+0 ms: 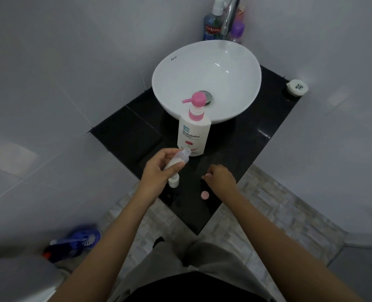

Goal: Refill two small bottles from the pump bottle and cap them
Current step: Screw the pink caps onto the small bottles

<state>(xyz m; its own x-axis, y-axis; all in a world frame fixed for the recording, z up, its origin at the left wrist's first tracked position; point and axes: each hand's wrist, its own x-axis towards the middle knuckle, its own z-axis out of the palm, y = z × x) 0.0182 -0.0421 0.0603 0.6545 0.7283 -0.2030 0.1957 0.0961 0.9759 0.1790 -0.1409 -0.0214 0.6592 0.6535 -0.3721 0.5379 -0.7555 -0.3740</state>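
A white pump bottle (192,136) with a pink pump head stands on the black counter (257,136) in front of the basin. My left hand (159,168) holds a small clear bottle (181,156), uncapped and tilted, with white liquid inside. Just below that hand a second small bottle (173,182) stands upright on the counter. My right hand (221,176) rests on the counter with its fingertips pinching a pink cap (208,175). Another pink cap (205,194) lies loose nearer the counter's front edge.
A white bowl basin (207,81) with a chrome tap (229,18) fills the back of the counter. Mouthwash (212,25) and a purple-capped bottle (237,31) stand behind it. A round white container (296,87) sits at the right corner. A blue toilet brush (80,243) lies on the floor.
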